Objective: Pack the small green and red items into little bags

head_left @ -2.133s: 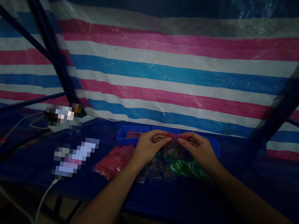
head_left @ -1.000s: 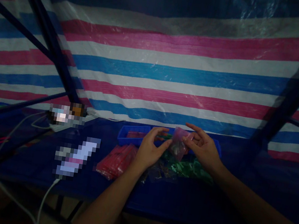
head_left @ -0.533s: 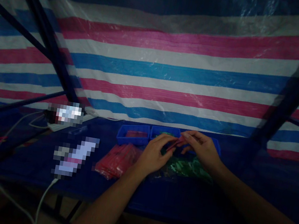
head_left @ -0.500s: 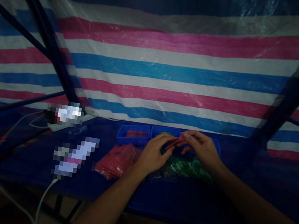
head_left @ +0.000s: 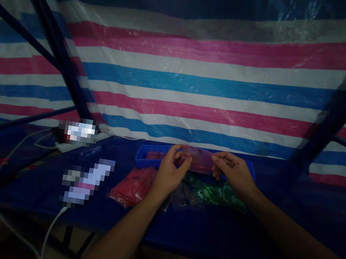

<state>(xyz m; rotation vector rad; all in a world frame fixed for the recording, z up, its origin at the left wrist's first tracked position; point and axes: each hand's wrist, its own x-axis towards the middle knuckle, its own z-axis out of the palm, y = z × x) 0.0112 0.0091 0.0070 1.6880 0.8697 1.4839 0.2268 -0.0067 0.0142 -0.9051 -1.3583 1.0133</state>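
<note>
A small see-through pink plastic bag (head_left: 199, 158) is stretched flat between my two hands, above the blue trays. My left hand (head_left: 171, 171) pinches its left end between thumb and fingers. At the other end, my right hand (head_left: 232, 170) grips the edge with thumb and fingertips. Below my left wrist, to its left, lies a pile of pink plastic bags (head_left: 133, 187). Green packets (head_left: 220, 195) spread under my right hand, with clear packets (head_left: 186, 198) beside them. A blue tray (head_left: 140, 159) behind my left hand holds something pink; the other trays are mostly hidden.
On the blue table (head_left: 202, 231), a blurred-out object with a white cable (head_left: 49, 228) lies left of the pink pile. A white power strip (head_left: 87, 142) and another blurred device (head_left: 78, 131) sit farther back. Dark metal poles (head_left: 54, 47) and a striped sheet (head_left: 201, 81) stand behind.
The pink bag, earlier seen narrow and tilted between my fingers, is now spread flat. My left hand has moved left and slightly up, away from my right hand, which has barely moved.
</note>
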